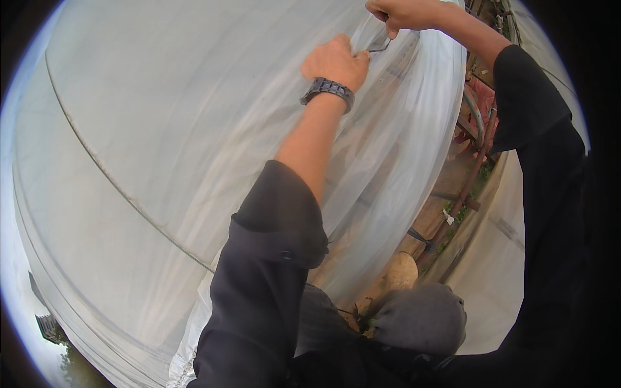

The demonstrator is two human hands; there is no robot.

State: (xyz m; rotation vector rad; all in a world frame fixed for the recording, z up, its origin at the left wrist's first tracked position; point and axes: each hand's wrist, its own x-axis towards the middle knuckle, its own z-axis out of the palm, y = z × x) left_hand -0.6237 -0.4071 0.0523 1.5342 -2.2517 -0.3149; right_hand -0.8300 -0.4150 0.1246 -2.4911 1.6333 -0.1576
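Near the top, my left hand (336, 64), with a dark watch on its wrist, is closed against a large sheet of translucent plastic film (149, 97). A thin dark bent wire (380, 48) runs from its thumb side up to my right hand (406, 15). My right hand is closed on the wire's other end, its fingers curled and pointing down. The film behind the wire is gathered into folds that fan downward. The parts of the wire inside the fingers are hidden.
A thin cord (107, 171) crosses the film at the left. Rusty pipes (482, 152) and red material (480, 97) show past the film's right edge, with another plastic-covered surface (495, 252) beyond. My bent knee (424, 318) and a tan shoe (402, 270) are below, near soil and weeds.
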